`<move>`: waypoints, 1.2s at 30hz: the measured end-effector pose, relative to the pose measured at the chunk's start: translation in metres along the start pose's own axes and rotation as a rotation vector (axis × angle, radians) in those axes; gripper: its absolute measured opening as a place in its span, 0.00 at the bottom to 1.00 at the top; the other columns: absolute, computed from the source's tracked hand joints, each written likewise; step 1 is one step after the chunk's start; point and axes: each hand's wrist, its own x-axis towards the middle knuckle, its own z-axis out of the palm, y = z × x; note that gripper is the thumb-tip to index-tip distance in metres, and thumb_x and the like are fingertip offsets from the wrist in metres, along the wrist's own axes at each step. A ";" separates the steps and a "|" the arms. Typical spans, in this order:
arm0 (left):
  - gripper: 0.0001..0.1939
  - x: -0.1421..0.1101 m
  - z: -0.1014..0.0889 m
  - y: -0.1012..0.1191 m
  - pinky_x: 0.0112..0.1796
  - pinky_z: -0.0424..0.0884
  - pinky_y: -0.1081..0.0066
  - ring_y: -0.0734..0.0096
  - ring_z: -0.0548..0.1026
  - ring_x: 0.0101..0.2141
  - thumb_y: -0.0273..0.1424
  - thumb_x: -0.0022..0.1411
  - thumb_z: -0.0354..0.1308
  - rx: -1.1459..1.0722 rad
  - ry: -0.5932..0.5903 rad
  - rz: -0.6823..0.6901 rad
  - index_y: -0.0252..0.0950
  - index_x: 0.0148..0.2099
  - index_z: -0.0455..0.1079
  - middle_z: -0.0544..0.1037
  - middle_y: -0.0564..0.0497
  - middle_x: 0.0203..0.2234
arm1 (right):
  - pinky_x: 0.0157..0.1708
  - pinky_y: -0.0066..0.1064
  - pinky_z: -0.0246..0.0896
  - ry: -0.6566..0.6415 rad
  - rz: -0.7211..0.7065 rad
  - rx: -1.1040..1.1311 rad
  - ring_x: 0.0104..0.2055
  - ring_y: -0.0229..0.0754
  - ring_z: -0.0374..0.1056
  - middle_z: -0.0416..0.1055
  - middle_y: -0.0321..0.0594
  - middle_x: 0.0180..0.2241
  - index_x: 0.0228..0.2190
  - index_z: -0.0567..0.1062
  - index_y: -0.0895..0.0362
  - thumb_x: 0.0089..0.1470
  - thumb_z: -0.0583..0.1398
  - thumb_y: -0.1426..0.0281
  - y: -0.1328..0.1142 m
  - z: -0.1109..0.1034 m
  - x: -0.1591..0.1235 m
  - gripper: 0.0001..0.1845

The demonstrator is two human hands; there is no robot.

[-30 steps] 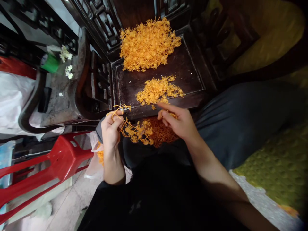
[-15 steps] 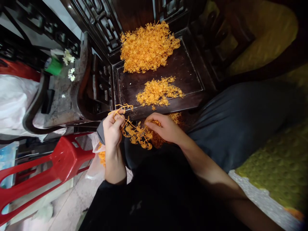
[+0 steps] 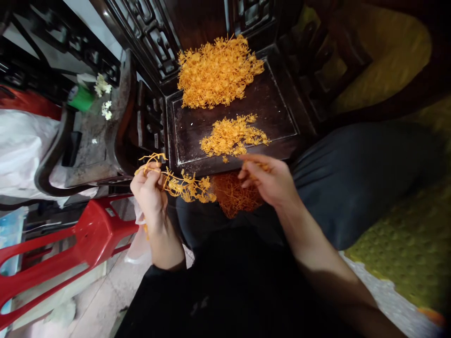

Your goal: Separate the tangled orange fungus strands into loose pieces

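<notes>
My left hand point(image 3: 150, 188) is closed on an orange branching sprig point(image 3: 188, 187), whose spidery, flower-like ends hang to the right. Bare orange stems stick up above the fingers. To the right, my right hand point(image 3: 268, 180) has its fingers curled around small orange flower-like pieces point(image 3: 262, 165), partly hidden by the fingers. Just beyond that hand, on the dark wooden seat point(image 3: 271, 103), lies a small heap of orange pieces point(image 3: 229, 135). A larger orange heap point(image 3: 218, 72) sits at the back of the seat. Below and between my hands is a darker orange tangle of thin stems point(image 3: 234, 195).
A red plastic stool point(image 3: 97, 230) stands at the left beside a thin plastic bag point(image 3: 139, 246). On the carved wooden armrest table point(image 3: 84, 150) are a green roll point(image 3: 81, 97) and white blossoms point(image 3: 105, 110). My knee point(image 3: 327, 178) is at the right.
My hands have drawn apart: the left moved left with the sprig, and the right moved right and slightly up with orange pieces in its fingers. The stem tangle below is more exposed.
</notes>
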 end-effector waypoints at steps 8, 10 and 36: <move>0.07 0.003 0.016 -0.008 0.19 0.45 0.77 0.84 0.52 0.16 0.25 0.47 0.65 0.019 -0.024 -0.024 0.30 0.32 0.76 0.59 0.61 0.14 | 0.22 0.27 0.60 -0.230 0.091 -0.165 0.21 0.30 0.64 0.77 0.35 0.29 0.28 0.79 0.57 0.41 0.76 0.62 0.020 0.030 -0.006 0.16; 0.07 0.002 0.020 -0.010 0.19 0.44 0.77 0.84 0.52 0.15 0.25 0.47 0.64 0.019 -0.025 -0.027 0.30 0.32 0.76 0.59 0.61 0.14 | 0.28 0.29 0.63 -0.203 -0.005 -0.373 0.26 0.35 0.68 0.78 0.36 0.29 0.34 0.82 0.56 0.46 0.74 0.59 0.020 0.036 -0.003 0.16; 0.09 0.001 0.020 -0.001 0.20 0.47 0.77 0.85 0.53 0.17 0.25 0.48 0.65 0.050 0.011 0.039 0.30 0.35 0.77 0.62 0.61 0.16 | 0.31 0.32 0.64 -0.196 -0.109 -0.425 0.27 0.36 0.65 0.75 0.36 0.29 0.49 0.82 0.55 0.54 0.69 0.53 -0.009 0.052 0.004 0.26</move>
